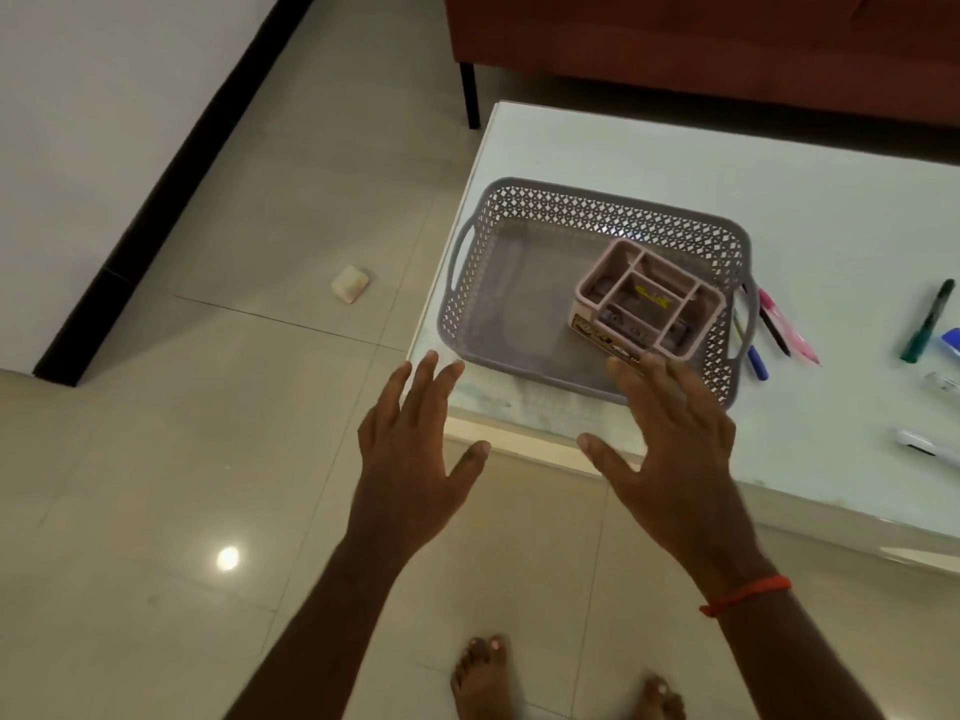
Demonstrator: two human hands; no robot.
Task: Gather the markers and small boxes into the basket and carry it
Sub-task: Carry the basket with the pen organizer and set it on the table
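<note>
Fingers (427, 376) of the left hand (410, 459) are fanned apart and straight, thumb out to the side, holding nothing; their tips hover at the near corner of the pale table (675, 148), just short of the grey lattice basket (597, 205). The right hand (675, 459), a red thread (745, 595) round its wrist, is spread the same way and also holds nothing. Its fingertips cover the basket's near wall, and I cannot tell whether they touch it. Just beyond those tips, inside the basket toward its right end, stands a pink divided box (649, 298). Right of the right hand's fingers, outside the basket by its handle, lie a blue marker (756, 363), a black marker (774, 330) and a pink marker (784, 324) on the tabletop, with a green marker (927, 324) well further right. Beyond the left fingertips, on the tiled floor, sits a small pale block (350, 285).
</note>
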